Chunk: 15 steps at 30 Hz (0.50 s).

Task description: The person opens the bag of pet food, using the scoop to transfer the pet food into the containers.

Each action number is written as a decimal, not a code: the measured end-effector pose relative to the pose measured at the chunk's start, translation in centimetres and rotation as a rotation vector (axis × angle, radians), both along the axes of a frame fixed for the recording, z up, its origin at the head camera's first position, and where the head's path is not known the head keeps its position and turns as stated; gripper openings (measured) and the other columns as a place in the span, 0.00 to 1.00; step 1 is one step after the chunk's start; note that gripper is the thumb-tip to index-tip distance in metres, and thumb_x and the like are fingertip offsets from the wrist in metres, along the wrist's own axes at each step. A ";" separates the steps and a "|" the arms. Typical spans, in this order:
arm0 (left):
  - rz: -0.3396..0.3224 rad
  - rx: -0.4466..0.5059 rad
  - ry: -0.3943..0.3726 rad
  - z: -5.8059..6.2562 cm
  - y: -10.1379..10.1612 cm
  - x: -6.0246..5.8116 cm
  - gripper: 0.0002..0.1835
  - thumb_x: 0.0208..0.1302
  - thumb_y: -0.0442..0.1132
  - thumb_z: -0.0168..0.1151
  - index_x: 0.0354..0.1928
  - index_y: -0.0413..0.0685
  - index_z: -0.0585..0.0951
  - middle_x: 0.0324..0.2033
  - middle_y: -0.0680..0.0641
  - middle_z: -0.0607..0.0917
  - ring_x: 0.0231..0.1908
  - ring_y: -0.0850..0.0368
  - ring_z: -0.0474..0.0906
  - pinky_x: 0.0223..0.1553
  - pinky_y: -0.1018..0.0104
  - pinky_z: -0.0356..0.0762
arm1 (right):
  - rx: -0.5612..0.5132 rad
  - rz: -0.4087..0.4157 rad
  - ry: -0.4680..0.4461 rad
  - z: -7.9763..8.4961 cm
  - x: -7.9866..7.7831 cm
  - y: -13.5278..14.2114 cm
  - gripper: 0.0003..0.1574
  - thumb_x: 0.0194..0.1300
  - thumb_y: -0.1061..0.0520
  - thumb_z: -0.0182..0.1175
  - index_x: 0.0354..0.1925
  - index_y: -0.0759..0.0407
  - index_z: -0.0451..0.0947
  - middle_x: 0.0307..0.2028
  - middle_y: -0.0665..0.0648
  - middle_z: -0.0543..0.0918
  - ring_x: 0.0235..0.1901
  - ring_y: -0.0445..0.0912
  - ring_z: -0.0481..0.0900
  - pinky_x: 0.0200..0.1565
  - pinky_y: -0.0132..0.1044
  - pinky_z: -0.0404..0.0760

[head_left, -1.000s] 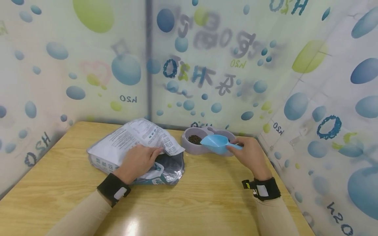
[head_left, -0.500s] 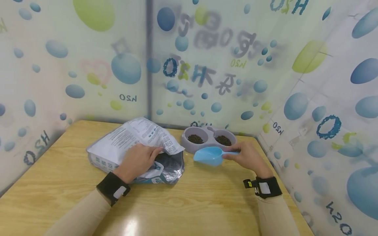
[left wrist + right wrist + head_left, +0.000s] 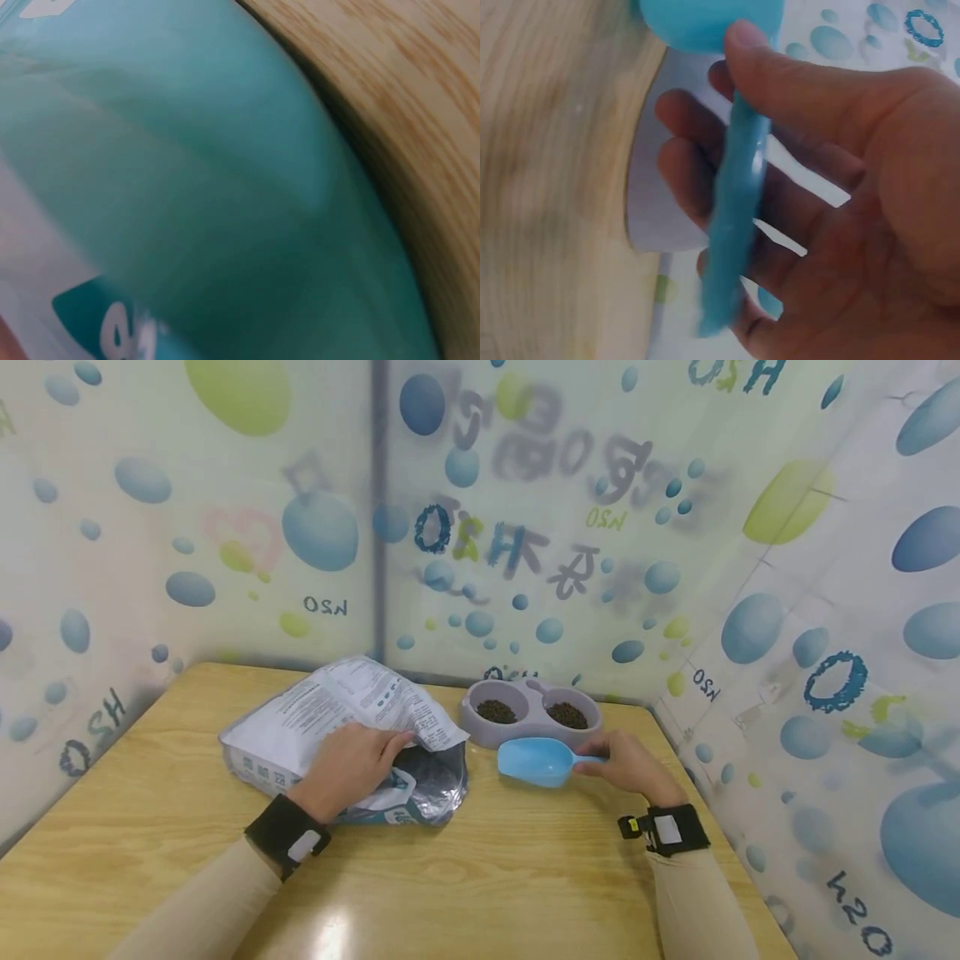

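Observation:
On the left of the table lies a white and teal pet food bag [image 3: 288, 718], its silver-lined mouth [image 3: 442, 785] facing right. My left hand [image 3: 348, 770] grips the bag's upper flap near the mouth; the left wrist view is filled by the bag's teal side [image 3: 202, 172]. My right hand [image 3: 628, 766] holds a light blue scoop [image 3: 536, 762] by its handle [image 3: 736, 210], thumb along the top and fingers curled beneath. No kibble shows in the scoop. Just behind it stands a grey double bowl [image 3: 531, 720] with brown kibble in both wells.
The wooden table [image 3: 480, 877] runs up to a back wall [image 3: 480, 510] and a right wall [image 3: 847, 693] printed with blue and green drops. The double bowl stands close to the back wall.
The scoop has moved from over the bowl's right well toward me, to just in front of the bowl. Kibble in the right well has come into view. The left hand stays on the bag.

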State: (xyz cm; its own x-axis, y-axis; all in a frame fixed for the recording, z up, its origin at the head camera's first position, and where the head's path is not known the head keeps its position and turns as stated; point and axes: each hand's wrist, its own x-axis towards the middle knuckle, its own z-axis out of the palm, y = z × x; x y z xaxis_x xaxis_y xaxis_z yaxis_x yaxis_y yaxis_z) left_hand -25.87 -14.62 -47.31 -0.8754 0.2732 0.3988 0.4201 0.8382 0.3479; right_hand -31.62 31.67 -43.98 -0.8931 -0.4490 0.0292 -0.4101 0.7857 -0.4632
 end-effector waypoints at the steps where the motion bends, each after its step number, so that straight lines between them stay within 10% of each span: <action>1: -0.001 0.000 -0.001 0.0 0.0 0.0 0.30 0.94 0.55 0.58 0.23 0.58 0.78 0.14 0.59 0.64 0.16 0.63 0.62 0.23 0.67 0.59 | 0.008 0.002 -0.013 -0.2 -0.1 0.1 0.07 0.76 0.56 0.80 0.47 0.58 0.95 0.43 0.55 0.98 0.44 0.44 0.88 0.52 0.45 0.86; 15: 0.000 -0.008 -0.007 0.1 0.1 -0.1 0.30 0.94 0.54 0.58 0.23 0.58 0.80 0.14 0.59 0.64 0.16 0.63 0.62 0.24 0.67 0.59 | -0.025 0.000 0.046 -0.9 -0.3 0.2 0.20 0.75 0.67 0.73 0.62 0.65 0.91 0.58 0.66 0.95 0.63 0.67 0.92 0.69 0.69 0.87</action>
State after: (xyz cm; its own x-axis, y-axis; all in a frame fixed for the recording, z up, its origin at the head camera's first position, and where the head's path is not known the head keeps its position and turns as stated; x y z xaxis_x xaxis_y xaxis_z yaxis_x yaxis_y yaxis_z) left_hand -25.94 -14.55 -47.24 -0.8784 0.2759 0.3902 0.4172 0.8410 0.3445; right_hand -31.93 31.86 -44.83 -0.8905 -0.4477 0.0813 -0.4315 0.7740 -0.4634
